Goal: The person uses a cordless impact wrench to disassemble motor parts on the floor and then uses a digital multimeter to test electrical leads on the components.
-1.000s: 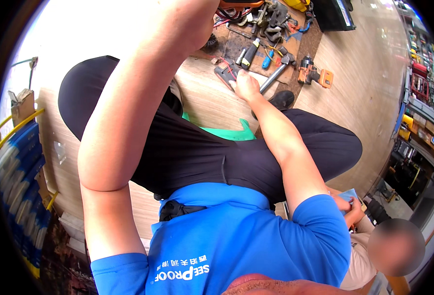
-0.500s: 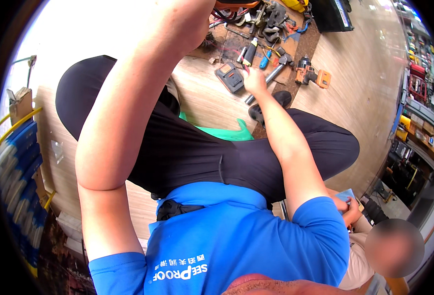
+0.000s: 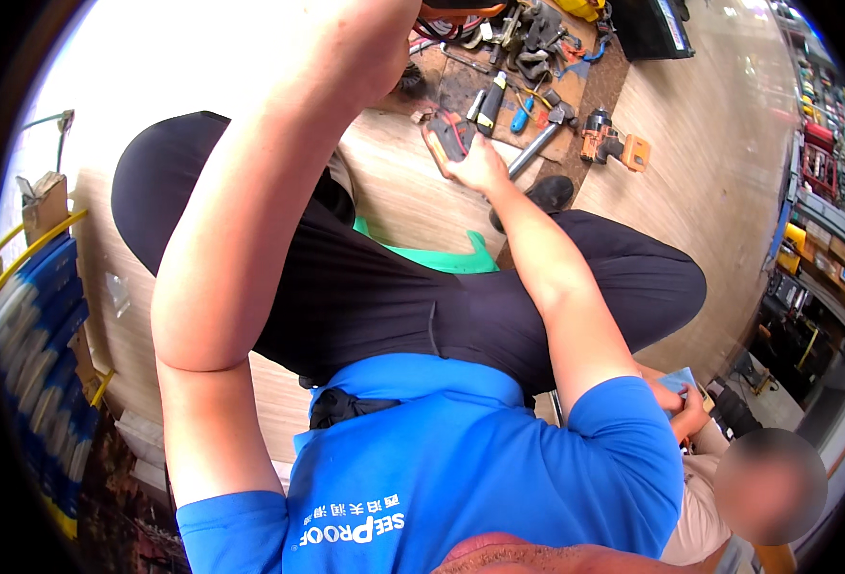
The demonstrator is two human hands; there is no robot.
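Note:
My right hand [image 3: 480, 168] is closed on the near right edge of a dark grey, orange-trimmed battery pack [image 3: 449, 140]; a thin red strand lies across its top, and the pack looks slightly blurred. My left arm rises to the top edge, where my left hand [image 3: 377, 50] is mostly cut off and its fingers are hidden. Beside it at the top edge is an orange-and-black object [image 3: 461, 10], only partly visible. Just beyond the right hand lie a black-handled cutter [image 3: 490, 103], a blue-handled screwdriver [image 3: 522, 117] and a hammer [image 3: 535, 151] with a metal shaft.
An orange-and-black cordless impact driver [image 3: 606, 143] rests on the floor at right. Clamps and tangled tools [image 3: 535, 43] crowd the brown board [image 3: 461, 84]. A green curved piece [image 3: 451, 258] lies before my lap. Another person's hands [image 3: 690, 411] show at lower right, near shelving [image 3: 824, 239].
My right hand has shifted left from the cutter and hammer to the battery pack and taken hold of it. The pack has turned and moved slightly away from me. My left arm stays nearly still.

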